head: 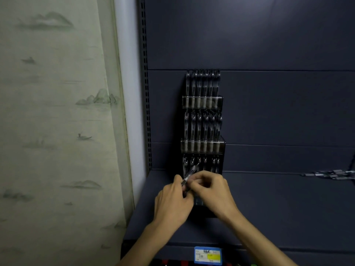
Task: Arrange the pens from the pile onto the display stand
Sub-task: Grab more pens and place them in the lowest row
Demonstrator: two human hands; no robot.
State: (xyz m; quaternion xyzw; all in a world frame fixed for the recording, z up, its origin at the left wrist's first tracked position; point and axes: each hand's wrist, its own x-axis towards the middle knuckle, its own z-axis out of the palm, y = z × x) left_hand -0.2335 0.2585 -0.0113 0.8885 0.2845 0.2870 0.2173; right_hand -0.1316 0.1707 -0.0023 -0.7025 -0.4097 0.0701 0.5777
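Note:
A dark tiered display stand (202,144) stands on the shelf against the back panel, its upper two tiers filled with several clear pens and its lowest tier partly filled. In front of the lowest tier, my left hand (173,200) and my right hand (211,191) meet around one clear pen (190,174) that tilts up to the right. Fingers of both hands curl round it. A pile of pens (334,174) lies on the shelf at the far right.
The dark shelf (278,208) has a slotted upright (145,83) at its left and a patterned curtain (57,131) beyond. A blue and yellow price label (208,255) sits on the shelf's front edge.

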